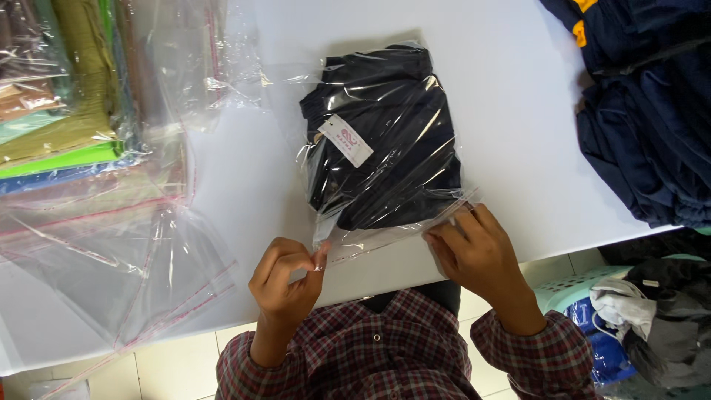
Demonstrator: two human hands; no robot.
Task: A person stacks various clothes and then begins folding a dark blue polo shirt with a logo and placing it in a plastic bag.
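A folded dark navy garment with a white tag lies inside a clear plastic bag (pixel 385 133) on the white table (pixel 511 111). The bag's open flap (pixel 392 233) points toward me at the table's near edge. My left hand (pixel 285 278) pinches a thin strip at the flap's left end between thumb and fingers. My right hand (pixel 478 252) presses its fingertips down on the flap's right end.
A pile of empty clear bags (pixel 126 244) spreads over the table's left side, with bagged coloured garments (pixel 59 96) stacked behind. Loose navy garments (pixel 652 111) are heaped at the right. A pale green basket of clothes (pixel 629 311) stands on the floor at the right.
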